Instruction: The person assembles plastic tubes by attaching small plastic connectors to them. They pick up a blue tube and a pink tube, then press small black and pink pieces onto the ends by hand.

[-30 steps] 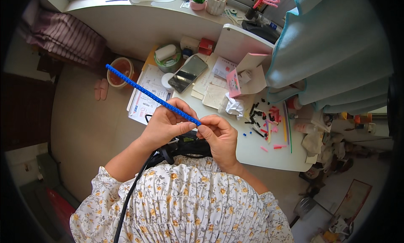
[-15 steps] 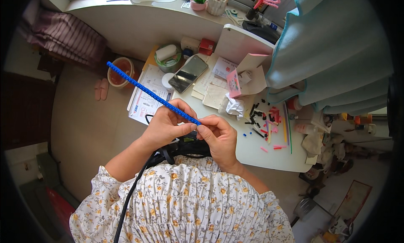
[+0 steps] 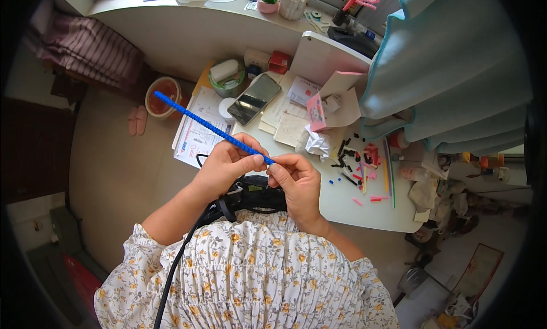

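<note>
A long, thin blue stick (image 3: 199, 120) with a ribbed, coiled-looking surface slants up to the far left. My left hand (image 3: 223, 168) pinches it near its lower end, thumb on top and fingers beneath. Right beside that, my right hand (image 3: 300, 183) closes thumb and fingertips on the very end, which they partly cover. Both hands are in front of my body, above the near edge of the white table (image 3: 347, 212). Beneath them sits a black device with straps (image 3: 259, 200), partly hidden.
Short black pieces (image 3: 345, 158), red and pink bits (image 3: 371, 155) and two tiny blue bits lie to the right. Thin coloured sticks (image 3: 390, 172) lie beyond them. Further back are a phone (image 3: 254, 99), papers (image 3: 199, 135), crumpled tissue (image 3: 317, 143) and an open pink box (image 3: 317, 111). A black cable (image 3: 176, 260) crosses my front.
The stick's far tip has swung slightly right and nearer, and its ribs look more spread out. Both hands keep nearly the same place, with the right fingers shifted slightly upward.
</note>
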Available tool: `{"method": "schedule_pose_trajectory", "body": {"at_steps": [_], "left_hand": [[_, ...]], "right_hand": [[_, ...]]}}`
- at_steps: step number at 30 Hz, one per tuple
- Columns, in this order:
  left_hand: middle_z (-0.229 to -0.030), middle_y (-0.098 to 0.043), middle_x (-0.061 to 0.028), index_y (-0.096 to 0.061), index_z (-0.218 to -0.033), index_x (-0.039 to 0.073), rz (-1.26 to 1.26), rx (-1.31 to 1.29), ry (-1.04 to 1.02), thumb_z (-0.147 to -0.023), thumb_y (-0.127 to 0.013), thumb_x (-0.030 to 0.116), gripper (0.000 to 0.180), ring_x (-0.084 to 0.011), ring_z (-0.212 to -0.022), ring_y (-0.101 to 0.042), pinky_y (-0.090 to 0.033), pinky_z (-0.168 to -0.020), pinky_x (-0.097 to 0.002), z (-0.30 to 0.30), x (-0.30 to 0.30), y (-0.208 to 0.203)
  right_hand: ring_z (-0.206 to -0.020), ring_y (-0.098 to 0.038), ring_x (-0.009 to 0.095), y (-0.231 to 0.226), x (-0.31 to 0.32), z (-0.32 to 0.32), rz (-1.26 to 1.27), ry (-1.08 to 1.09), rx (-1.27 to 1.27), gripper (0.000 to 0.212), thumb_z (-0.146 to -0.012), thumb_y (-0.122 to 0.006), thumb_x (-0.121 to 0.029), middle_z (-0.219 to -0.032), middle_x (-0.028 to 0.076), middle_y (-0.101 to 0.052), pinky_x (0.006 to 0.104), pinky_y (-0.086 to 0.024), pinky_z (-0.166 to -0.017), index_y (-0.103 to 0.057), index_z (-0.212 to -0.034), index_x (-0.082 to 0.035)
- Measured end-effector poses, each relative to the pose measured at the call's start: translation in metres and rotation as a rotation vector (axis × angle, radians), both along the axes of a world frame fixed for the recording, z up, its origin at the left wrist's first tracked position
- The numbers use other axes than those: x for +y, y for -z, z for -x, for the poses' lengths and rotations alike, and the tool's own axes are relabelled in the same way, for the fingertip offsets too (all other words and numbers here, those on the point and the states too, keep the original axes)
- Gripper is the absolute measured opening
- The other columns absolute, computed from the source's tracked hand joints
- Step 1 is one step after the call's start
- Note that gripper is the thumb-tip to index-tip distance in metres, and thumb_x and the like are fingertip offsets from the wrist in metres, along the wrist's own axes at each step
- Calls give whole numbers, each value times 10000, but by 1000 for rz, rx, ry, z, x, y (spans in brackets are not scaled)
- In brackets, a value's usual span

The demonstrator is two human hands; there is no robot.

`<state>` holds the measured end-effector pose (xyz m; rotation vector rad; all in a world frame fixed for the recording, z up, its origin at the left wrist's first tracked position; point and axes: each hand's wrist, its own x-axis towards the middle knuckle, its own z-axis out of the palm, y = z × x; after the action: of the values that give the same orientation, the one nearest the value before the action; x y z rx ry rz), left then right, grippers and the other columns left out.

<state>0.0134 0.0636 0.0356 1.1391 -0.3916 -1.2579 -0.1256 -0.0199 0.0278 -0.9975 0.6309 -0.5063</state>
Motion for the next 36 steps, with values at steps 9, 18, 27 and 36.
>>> {"method": "schedule_pose_trajectory", "body": {"at_steps": [9,18,27,36], "left_hand": [[-806,-604,-84,-512,-904,11,-23,60,2,-790,-617,58,162,-127,-739,-563,-455,-704,-260,-2,0,5],[-813,-593,-68,-494,-900,24,-13,95,-32,-736,-666,11,239,-130,-753,-574,-459,-690,-256,-1,1,2],[-767,-565,-43,-493,-865,61,-118,-97,-55,-666,-684,7,282,-118,-697,-555,-447,-631,-229,-7,-1,13],[-790,-565,-78,-464,-911,65,56,1,-59,-709,-678,44,295,-117,-671,-532,-427,-630,-210,-22,6,16]], "right_hand": [[-654,-525,46,3,0,-1,73,-24,4,168,-824,-587,-22,-815,29,-607,169,-440,-588,-563,-987,11],[-731,-574,75,3,0,-3,312,-67,33,97,-818,-588,-9,-831,36,-589,192,-459,-657,-597,-911,15],[-746,-560,68,4,-4,-4,275,-106,28,172,-778,-589,15,-838,31,-593,203,-457,-659,-601,-949,-1],[-638,-535,60,70,-70,88,251,155,332,137,-815,-568,-29,-804,17,-602,187,-455,-576,-609,-945,-17]]}}
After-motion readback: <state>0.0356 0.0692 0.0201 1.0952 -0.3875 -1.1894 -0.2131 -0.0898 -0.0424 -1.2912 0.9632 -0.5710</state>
